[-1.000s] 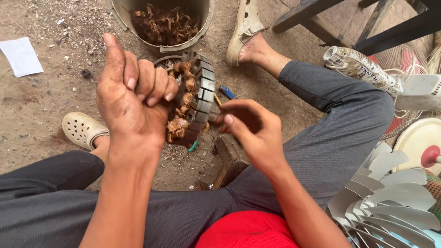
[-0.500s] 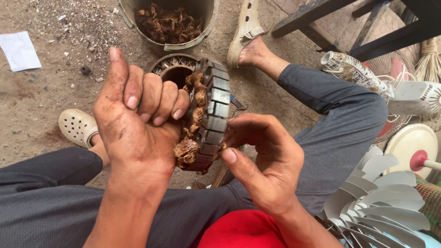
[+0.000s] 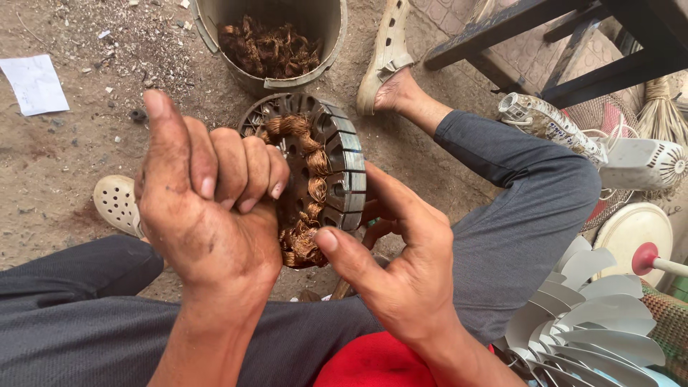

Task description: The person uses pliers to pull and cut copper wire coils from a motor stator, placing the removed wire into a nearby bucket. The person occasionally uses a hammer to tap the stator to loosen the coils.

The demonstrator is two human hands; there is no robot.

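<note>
The motor stator (image 3: 326, 168), held above the lap, looks heavy and rigid; its copper windings (image 3: 304, 240) bend. The left hand (image 3: 208, 208) fists around the windings, and the right hand (image 3: 401, 265) half-open braces the steel rim, the firmest hold.

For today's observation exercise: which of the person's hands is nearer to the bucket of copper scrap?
Left. The left hand grips the stator just below the bucket; the right hand supports the stator's lower right side, farther from the bucket.
</note>
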